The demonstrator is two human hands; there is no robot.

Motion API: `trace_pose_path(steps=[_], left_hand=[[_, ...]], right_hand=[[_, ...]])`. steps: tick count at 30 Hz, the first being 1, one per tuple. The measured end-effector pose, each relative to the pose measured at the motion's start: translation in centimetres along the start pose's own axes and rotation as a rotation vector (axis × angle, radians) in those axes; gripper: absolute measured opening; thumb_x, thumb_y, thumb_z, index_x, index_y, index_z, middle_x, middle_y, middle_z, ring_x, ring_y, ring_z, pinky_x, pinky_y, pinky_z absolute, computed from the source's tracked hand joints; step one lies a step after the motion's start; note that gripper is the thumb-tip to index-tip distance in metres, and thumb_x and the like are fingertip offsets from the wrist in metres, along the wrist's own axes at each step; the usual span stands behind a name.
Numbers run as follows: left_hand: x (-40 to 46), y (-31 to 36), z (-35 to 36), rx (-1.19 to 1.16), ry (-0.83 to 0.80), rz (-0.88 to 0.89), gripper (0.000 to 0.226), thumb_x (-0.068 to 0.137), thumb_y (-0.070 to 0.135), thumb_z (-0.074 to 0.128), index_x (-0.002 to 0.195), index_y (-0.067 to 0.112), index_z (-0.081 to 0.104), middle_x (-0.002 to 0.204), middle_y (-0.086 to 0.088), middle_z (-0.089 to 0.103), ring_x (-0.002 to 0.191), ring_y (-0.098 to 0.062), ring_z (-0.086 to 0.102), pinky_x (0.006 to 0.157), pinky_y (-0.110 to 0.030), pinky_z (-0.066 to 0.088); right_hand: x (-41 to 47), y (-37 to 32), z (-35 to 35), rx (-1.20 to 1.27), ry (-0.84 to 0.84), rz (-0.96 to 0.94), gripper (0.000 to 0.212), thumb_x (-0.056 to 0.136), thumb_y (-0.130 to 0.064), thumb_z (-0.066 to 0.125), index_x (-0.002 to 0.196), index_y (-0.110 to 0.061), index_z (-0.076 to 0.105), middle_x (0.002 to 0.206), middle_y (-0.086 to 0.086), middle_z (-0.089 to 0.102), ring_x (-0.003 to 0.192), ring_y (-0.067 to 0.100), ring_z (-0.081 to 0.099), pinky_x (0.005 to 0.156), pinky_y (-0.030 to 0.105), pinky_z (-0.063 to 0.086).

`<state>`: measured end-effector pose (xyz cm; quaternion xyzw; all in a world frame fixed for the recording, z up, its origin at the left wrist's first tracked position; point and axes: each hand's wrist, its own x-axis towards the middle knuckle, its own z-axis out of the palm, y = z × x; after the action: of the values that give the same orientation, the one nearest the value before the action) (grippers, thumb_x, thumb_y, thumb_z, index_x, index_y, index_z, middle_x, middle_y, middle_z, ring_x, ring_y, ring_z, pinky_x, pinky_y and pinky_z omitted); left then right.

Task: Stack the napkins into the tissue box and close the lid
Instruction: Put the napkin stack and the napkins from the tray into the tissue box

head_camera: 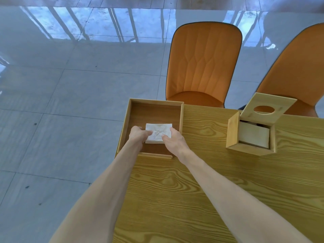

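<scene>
Hands: both reach into the shallow wooden tray [181, 118] at the tabletop's [201, 181] far left corner; the left hand [137, 135] has its fingers curled onto the left edge of the napkin stack [157, 133], the right hand [172, 138] pinches the right edge between thumb and fingers. Neither is spread wide; both are partly closed on the paper.
Napkins: a small white folded pile, lying flat on the tray floor, nearer the tray's front than its back.
Tissue box: the wooden tissue box [249, 149] stands near the tabletop's far right edge, well apart from the tray, with some white paper already inside.
Lid: the lid [273, 104], with an oval slot, is tilted up and back, open.
Handling: I judge the stack very light, soft and floppy, apt to fan out or slip sheet from sheet; taking it by two opposite edges, with gentle squeeze and fingers under the bottom sheet, should keep it square.
Fragility: thin paper, creases and tears easily.
Writing: no brand, label or lettering that I can read anywhere.
Surroundings: two orange chairs [203, 67] stand past the far edge.
</scene>
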<state>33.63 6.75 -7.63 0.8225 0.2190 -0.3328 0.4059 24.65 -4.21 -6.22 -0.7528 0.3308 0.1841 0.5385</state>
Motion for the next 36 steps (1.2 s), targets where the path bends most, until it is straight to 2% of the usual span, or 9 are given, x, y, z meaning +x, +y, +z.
trace_pose_path(steps=[6,9,11,14,16,19,22,26,36], left_hand=[[0.1,-0.5,-0.8,0.059,-0.121,0.042,0.049,0.082,0.009,0.076,0.127,0.001,0.059,0.124,-0.011,0.062,0.108,-0.020,0.056,0.092,-0.035,0.045],[-0.1,-1.3,-1.8,0.094,-0.175,0.212,0.032,0.083,0.009,0.076,0.114,0.007,0.068,0.108,-0.006,0.068,0.103,-0.019,0.061,0.085,-0.026,0.047],[-0.2,-2.0,-2.5,0.076,-0.216,0.303,0.021,0.082,0.006,0.075,0.101,0.011,0.069,0.101,0.002,0.071,0.095,-0.011,0.065,0.083,-0.021,0.050],[-0.2,-2.8,-3.0,0.107,-0.221,0.388,0.020,0.081,0.010,0.077,0.098,0.015,0.067,0.101,0.004,0.073,0.095,-0.009,0.066,0.084,-0.020,0.049],[0.0,-3.3,-3.1,0.142,-0.205,0.435,0.026,0.080,0.016,0.079,0.102,0.021,0.066,0.104,0.004,0.072,0.099,-0.011,0.065,0.083,-0.021,0.047],[-0.1,-3.8,-3.2,0.219,-0.217,0.495,0.032,0.079,0.021,0.081,0.106,0.033,0.069,0.105,0.010,0.072,0.105,-0.009,0.063,0.093,-0.030,0.047],[-0.1,-3.9,-3.0,0.261,-0.207,0.492,0.020,0.078,0.028,0.081,0.093,0.039,0.073,0.099,0.012,0.073,0.102,-0.010,0.064,0.094,-0.036,0.049],[-1.0,-3.6,-3.1,0.227,-0.183,0.532,0.010,0.082,0.035,0.075,0.091,0.035,0.072,0.090,0.013,0.072,0.094,-0.010,0.064,0.087,-0.030,0.047],[-5.7,0.0,1.9,0.097,-0.333,0.686,0.040,0.094,0.046,0.055,0.115,0.013,0.065,0.106,-0.001,0.069,0.093,-0.008,0.062,0.069,-0.017,0.044]], right_hand=[[1.1,0.7,0.7,-0.005,0.081,-0.036,0.047,0.096,-0.016,0.053,0.141,-0.017,0.041,0.131,0.007,0.059,0.115,0.023,0.057,0.097,0.037,0.049],[1.2,1.0,0.8,-0.132,0.199,-0.134,0.075,0.092,-0.013,0.064,0.153,-0.013,0.021,0.138,0.013,0.054,0.126,0.029,0.052,0.102,0.036,0.045],[1.2,1.4,0.7,-0.259,0.278,-0.205,0.085,0.087,-0.010,0.071,0.154,-0.015,0.019,0.132,0.014,0.059,0.123,0.030,0.054,0.095,0.036,0.049],[1.5,2.2,0.2,-0.394,0.326,-0.303,0.051,0.086,-0.017,0.073,0.134,-0.025,0.056,0.109,0.005,0.069,0.106,0.025,0.060,0.072,0.030,0.050],[1.4,2.4,-0.3,-0.427,0.324,-0.333,0.027,0.088,-0.022,0.070,0.115,-0.028,0.070,0.097,0.003,0.070,0.095,0.021,0.063,0.068,0.027,0.045],[1.1,2.7,-0.6,-0.448,0.295,-0.349,0.021,0.088,-0.021,0.071,0.108,-0.026,0.072,0.094,-0.001,0.073,0.088,0.020,0.066,0.068,0.028,0.047],[1.1,3.0,-0.7,-0.461,0.260,-0.341,0.020,0.088,-0.020,0.071,0.107,-0.026,0.072,0.091,-0.001,0.072,0.085,0.019,0.066,0.067,0.030,0.049],[0.7,3.0,-1.3,-0.353,0.301,-0.364,0.020,0.086,-0.020,0.072,0.106,-0.022,0.072,0.087,-0.002,0.071,0.081,0.018,0.067,0.067,0.032,0.053],[-4.2,5.2,-8.4,0.004,0.444,-0.287,0.022,0.088,-0.036,0.069,0.101,-0.018,0.071,0.093,-0.007,0.073,0.087,0.012,0.068,0.079,0.037,0.058]])
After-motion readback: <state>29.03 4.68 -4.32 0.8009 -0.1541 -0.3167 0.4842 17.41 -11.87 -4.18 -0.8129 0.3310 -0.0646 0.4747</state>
